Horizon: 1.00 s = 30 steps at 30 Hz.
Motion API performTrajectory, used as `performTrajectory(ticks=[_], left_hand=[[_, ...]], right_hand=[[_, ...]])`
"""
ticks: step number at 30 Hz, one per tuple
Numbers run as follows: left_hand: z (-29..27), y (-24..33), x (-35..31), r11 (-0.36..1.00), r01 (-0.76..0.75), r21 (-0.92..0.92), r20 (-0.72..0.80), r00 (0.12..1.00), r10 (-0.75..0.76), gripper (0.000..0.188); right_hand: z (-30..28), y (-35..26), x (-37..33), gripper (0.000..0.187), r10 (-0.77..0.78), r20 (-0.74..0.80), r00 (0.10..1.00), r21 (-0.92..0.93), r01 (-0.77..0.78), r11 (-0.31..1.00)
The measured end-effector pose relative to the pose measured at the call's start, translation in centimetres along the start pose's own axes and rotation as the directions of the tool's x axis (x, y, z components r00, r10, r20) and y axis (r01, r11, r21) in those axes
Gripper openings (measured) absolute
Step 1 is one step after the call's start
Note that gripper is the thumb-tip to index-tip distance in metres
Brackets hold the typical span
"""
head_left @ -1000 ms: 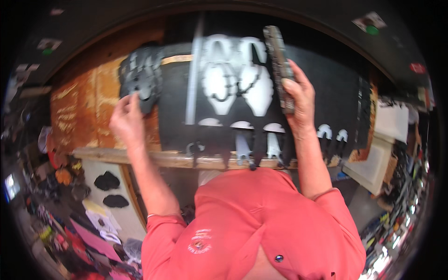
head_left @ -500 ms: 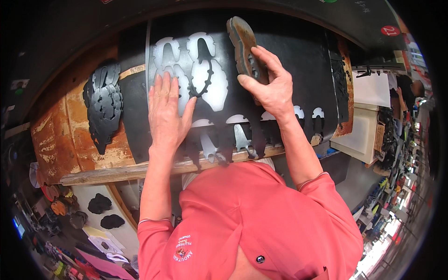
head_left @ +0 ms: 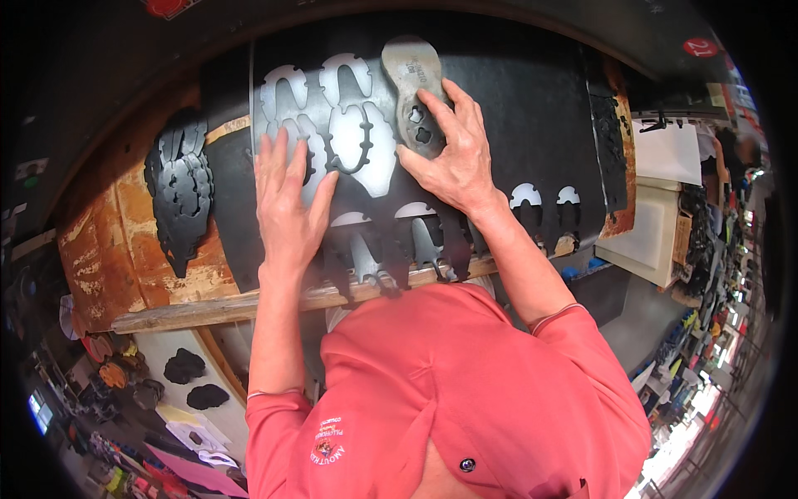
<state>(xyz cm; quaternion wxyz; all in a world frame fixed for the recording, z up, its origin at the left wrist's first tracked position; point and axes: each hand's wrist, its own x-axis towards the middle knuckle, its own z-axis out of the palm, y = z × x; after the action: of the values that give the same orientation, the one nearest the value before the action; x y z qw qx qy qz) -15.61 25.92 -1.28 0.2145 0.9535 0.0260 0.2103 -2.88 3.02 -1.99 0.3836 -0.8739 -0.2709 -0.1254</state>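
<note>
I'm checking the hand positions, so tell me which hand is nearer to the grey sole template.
Right. The right hand presses its fingers onto the grey sole template; the left hand lies flat on the black sheet, off to its left.

Both hands reach forward, left hand (head_left: 287,200) flat with fingers spread, right hand (head_left: 453,154) pressing down.

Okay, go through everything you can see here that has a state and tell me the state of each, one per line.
Black sheet: lying flat on the bench, riddled with sole-shaped cutouts.
Sole template: flat on the sheet, pressed down.
Right hand: fingers spread on the template.
Left hand: palm flat on the sheet, holding nothing.
Stack of black cut soles: piled, untouched.
</note>
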Motion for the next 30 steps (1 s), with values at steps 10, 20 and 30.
performTrajectory(ticks=[10,20,30], left_hand=[[-1.7,8.1,-7.9,0.924,0.012,-0.382,0.039,0.999,0.003,0.015],[1.0,7.6,-9.8,0.992,-0.071,-0.102,-0.115,0.992,0.059,0.023],[1.3,7.6,-10.0,0.99,0.006,-0.14,-0.157,0.987,-0.028,0.029]], right_hand=[[0.2,0.5,-1.7,0.078,0.018,-0.134,0.991,0.137,0.001,0.991],[-9.8,2.5,-0.1,0.019,0.216,-0.53,0.82,0.461,0.065,0.885],[-10.9,5.1,-9.0,0.022,0.212,-0.393,0.895,0.244,-0.121,0.962]])
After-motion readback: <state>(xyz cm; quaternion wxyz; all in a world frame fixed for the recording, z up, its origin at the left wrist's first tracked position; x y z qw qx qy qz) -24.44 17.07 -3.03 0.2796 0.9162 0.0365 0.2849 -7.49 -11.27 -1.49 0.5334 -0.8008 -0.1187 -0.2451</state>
